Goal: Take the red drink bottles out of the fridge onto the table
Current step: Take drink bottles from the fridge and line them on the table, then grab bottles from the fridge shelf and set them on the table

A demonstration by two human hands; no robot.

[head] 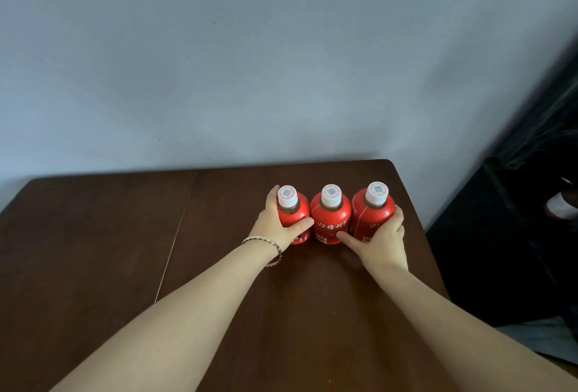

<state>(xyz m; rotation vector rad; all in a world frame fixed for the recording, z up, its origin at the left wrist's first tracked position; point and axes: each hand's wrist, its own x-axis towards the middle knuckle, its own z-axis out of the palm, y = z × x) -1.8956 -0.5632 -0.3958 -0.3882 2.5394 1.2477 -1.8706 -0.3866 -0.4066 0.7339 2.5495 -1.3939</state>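
Note:
Three red drink bottles with white caps stand upright in a row on the dark brown table, near its far right corner. My left hand is wrapped around the left bottle. My right hand grips the right bottle, its thumb reaching toward the foot of the middle bottle. The middle bottle stands between the two, touching or almost touching both. No fridge shows in this view.
A plain bluish wall runs behind the table. A seam crosses the tabletop left of the bottles. Dark furniture or fabric fills the space past the table's right edge.

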